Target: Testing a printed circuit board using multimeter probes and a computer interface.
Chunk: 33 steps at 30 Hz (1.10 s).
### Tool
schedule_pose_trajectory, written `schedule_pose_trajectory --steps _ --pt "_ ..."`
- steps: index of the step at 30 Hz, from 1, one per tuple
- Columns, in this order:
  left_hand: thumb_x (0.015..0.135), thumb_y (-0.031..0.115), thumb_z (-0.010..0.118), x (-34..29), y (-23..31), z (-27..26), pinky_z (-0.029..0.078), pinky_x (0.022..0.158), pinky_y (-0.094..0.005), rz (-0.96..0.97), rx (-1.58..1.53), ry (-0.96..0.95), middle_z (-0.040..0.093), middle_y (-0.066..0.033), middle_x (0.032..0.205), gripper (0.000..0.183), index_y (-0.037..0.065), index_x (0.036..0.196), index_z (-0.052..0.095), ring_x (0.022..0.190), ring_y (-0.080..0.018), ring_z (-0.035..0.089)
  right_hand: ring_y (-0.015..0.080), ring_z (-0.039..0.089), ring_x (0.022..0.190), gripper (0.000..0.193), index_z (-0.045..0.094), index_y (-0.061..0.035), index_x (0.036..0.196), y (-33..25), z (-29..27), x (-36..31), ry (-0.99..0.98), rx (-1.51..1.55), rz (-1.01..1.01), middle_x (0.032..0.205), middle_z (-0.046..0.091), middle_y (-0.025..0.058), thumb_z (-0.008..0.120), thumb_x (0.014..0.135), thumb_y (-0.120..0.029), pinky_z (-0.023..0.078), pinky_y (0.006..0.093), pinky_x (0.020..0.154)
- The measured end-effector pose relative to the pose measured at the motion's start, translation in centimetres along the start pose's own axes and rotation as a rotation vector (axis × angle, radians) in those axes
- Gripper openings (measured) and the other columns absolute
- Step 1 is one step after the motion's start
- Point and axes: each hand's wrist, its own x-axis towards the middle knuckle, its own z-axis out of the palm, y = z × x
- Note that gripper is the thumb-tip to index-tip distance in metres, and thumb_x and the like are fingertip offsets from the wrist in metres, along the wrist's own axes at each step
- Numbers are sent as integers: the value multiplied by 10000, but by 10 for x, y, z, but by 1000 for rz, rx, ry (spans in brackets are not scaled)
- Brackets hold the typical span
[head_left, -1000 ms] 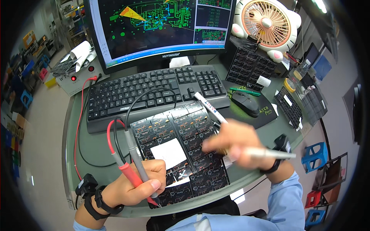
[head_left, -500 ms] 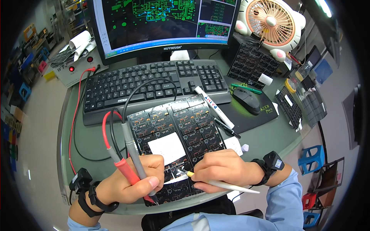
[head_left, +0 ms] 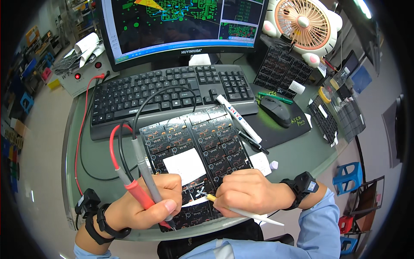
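Note:
My left hand is closed around two test probes, a red probe and a grey probe, with their tips pointing down near the board's front left edge. Between the fingers of my right hand is a slim white pen-like tool with a yellow collar. Its thin front end points at a small white patch on the black circuit board panel; whether it touches cannot be made out. A blank white paper piece lies on the panel just beyond my hands.
Behind the panel stand a black keyboard and a monitor with a circuit layout. A white marker, black pen and mouse lie to the right. Probe cables loop across the left side. A fan stands back right.
The white tool's rear end has swung toward me and slightly left in my right hand. A yellow-orange wedge now shows on the monitor. My left hand keeps its grip on both probes.

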Motion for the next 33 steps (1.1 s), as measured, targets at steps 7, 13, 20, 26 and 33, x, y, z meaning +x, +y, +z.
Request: schedule_pose_trajectory --steps 7,13,20,26,33 --pt "891 221 423 1 -5 -2 413 565 -308 29 -34 -37 462 -80 737 347 -9 661 545 629 -164 487 187 504 591 239 467 -64 711 0 0 1 45 56 40 689 474 40 687 620 -45 410 297 490" --pt "885 202 430 1 -4 -2 412 563 -314 31 -42 -35 463 -79 735 327 -5 659 544 622 -164 484 201 520 591 240 463 -56 705 1 -5 3 -50 57 25 683 469 52 680 620 -1 422 307 470" --pt "887 214 435 -1 -3 -2 411 561 -310 21 -50 -20 463 -79 732 335 -5 657 542 625 -162 486 208 531 576 236 455 -55 701 0 -4 3 -10 81 67 684 485 55 676 644 7 436 303 471" --pt "893 221 428 2 1 -3 409 563 -302 36 -26 -39 464 -76 733 346 -10 663 543 619 -163 487 212 528 574 225 462 -53 708 -3 -11 8 -30 23 40 677 482 56 668 648 15 438 316 477" --pt "906 265 417 -4 -5 0 391 579 -298 7 -33 -24 457 -73 735 388 -20 685 560 639 -156 475 121 644 746 141 589 -28 1023 35 -57 10 276 363 629 859 690 69 591 919 -124 516 286 626"
